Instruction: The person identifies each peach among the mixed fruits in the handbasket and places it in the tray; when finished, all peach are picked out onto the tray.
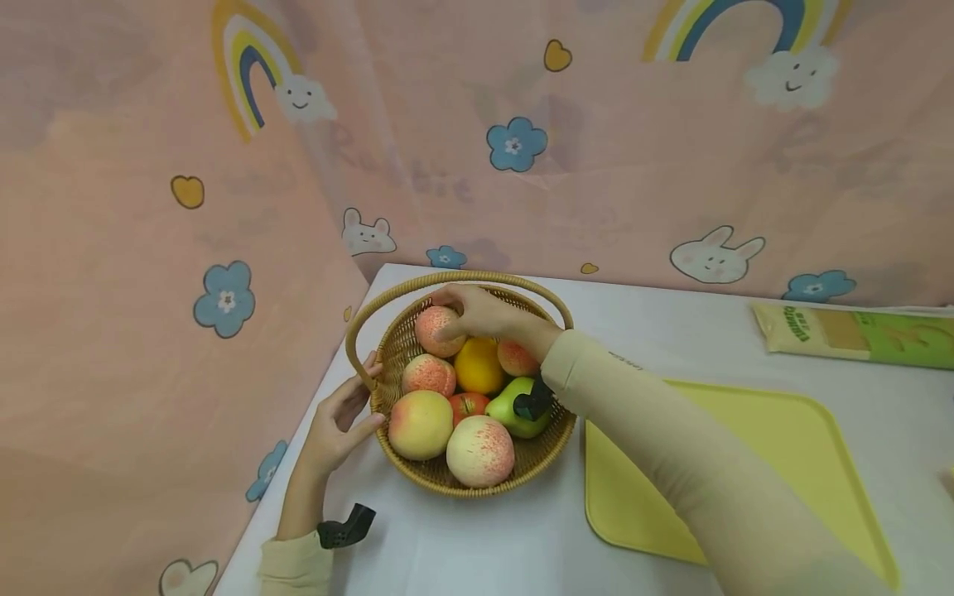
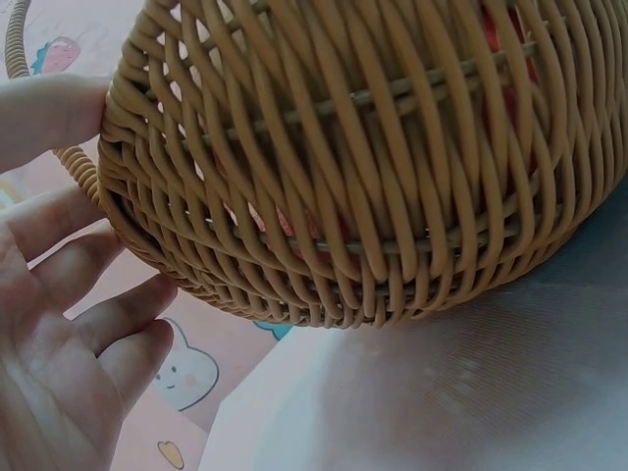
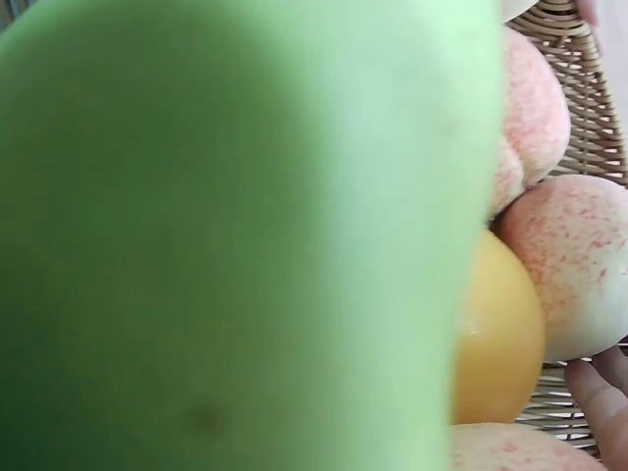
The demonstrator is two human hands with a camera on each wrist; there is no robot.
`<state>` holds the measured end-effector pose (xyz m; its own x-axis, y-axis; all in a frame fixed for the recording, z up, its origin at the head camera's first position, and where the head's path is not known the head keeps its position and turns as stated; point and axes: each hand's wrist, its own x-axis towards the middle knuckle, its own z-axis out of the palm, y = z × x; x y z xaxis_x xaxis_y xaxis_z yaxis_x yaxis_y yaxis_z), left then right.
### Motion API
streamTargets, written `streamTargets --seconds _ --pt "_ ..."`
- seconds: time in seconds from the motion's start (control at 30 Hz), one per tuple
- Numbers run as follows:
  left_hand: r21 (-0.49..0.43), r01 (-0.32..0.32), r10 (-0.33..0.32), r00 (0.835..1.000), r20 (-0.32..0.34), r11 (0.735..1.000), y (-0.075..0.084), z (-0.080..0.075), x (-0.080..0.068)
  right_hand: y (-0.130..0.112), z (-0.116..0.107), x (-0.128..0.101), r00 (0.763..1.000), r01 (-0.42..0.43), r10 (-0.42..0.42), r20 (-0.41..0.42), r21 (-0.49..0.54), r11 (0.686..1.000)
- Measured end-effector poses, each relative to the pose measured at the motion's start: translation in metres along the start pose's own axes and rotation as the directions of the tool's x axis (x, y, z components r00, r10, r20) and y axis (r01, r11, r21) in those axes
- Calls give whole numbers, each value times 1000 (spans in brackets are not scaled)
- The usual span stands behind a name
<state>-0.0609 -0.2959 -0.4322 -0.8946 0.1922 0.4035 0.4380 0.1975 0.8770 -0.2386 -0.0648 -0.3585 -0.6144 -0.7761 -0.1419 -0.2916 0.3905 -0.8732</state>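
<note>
A round wicker basket (image 1: 468, 492) with an arched handle (image 1: 417, 283) holds peaches, an orange (image 1: 479, 366), a red apple (image 1: 469, 406) and a green pear (image 1: 524, 407). My right hand (image 1: 480, 313) reaches into its back left part and grips a peach (image 1: 436, 329), thumb on the near side and fingers behind. That peach (image 3: 574, 260) also appears in the right wrist view, fingertips at its lower side, while the blurred pear (image 3: 226, 235) fills most of that view. Spread along the basket's left rim, my left hand (image 1: 337, 424) touches it with thumb and fingertips.
To the basket's right, a yellow tray (image 1: 775, 447) lies on the white tabletop (image 1: 522, 546), partly covered by my right sleeve (image 1: 671, 447). A green and beige packet (image 1: 864, 335) lies at the back right. Patterned pink cloth (image 1: 447, 124) hangs behind and at left.
</note>
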Motion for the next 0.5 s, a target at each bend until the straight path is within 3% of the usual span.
streamTargets --seconds 0.5 --pt "25 -7 8 1000 -9 1000 0 1 0 8 6 7 997 -58 47 -63 -171 984"
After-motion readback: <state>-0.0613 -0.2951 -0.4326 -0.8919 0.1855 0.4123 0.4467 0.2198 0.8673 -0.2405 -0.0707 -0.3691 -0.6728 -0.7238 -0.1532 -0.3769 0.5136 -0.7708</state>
